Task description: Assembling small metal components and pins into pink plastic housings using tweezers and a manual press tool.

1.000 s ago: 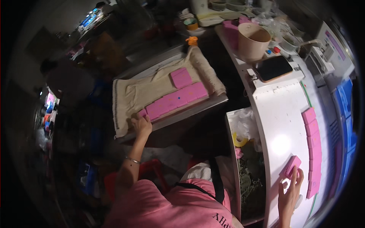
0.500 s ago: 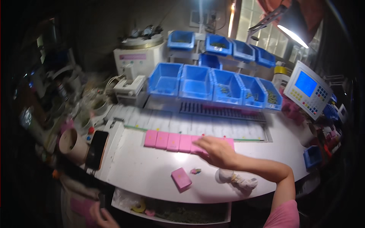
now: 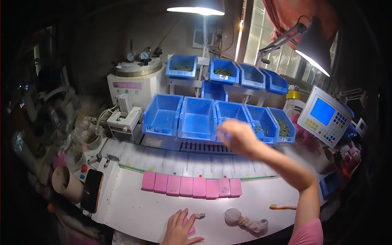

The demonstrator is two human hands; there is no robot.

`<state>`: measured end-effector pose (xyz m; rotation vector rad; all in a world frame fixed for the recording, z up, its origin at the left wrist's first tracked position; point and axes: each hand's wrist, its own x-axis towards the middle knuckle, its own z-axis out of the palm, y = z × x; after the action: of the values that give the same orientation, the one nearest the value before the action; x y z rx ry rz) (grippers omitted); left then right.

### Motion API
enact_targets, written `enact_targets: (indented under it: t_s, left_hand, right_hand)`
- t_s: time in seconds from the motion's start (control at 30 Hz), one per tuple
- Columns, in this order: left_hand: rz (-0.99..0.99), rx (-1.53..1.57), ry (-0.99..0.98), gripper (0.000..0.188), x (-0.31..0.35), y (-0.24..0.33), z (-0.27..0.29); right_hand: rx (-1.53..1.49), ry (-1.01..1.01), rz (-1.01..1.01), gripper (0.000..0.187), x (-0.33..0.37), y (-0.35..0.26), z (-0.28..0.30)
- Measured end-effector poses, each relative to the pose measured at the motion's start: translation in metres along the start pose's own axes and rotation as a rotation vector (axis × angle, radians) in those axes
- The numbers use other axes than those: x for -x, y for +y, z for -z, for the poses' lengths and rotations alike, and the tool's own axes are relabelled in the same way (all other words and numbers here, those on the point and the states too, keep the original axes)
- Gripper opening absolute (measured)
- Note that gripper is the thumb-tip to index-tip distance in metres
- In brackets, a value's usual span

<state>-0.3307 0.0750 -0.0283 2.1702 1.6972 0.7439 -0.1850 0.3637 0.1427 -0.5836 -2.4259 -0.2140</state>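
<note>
My left hand (image 3: 178,228) lies at the table's near side over a single pink block (image 3: 191,229), fingers spread, covering most of it. Just past its fingertips is a small pink and green piece (image 3: 200,216), too small to name. My right hand (image 3: 239,137) is raised in front of the blue bins; motion smears its fingers, and whether they hold anything is unclear. Below it, several pink blocks (image 3: 186,186) stand side by side in a row. A knotted whitish cloth bundle (image 3: 245,221) rests right of my left hand, and an orange-handled toothbrush (image 3: 282,207) lies farther right.
Two rows of blue bins (image 3: 197,118), some with small greenish pieces, stand behind a white slotted panel (image 3: 163,157). A phone (image 3: 92,191) and a cardboard tube (image 3: 66,183) are at left. A control panel (image 3: 324,116) stands right, under a lamp (image 3: 314,49).
My right hand has lifted from the block row toward the bins. My left hand has come from the lower left onto the single pink block. The view has tilted up.
</note>
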Motion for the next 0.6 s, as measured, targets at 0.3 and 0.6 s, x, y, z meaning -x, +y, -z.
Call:
enact_targets:
  t_s: [0.3, 0.6]
  left_hand:
    - [-0.021, 0.095, 0.521, 0.037, -0.094, -0.026, 0.079]
    - [0.034, -0.275, 0.649, 0.055, -0.275, -0.044, 0.122]
  right_hand:
    - [0.466, 0.241, -0.105, 0.027, -0.108, 0.132, -0.026]
    - [0.702, 0.021, -0.219, 0.02, -0.136, 0.17, -0.047]
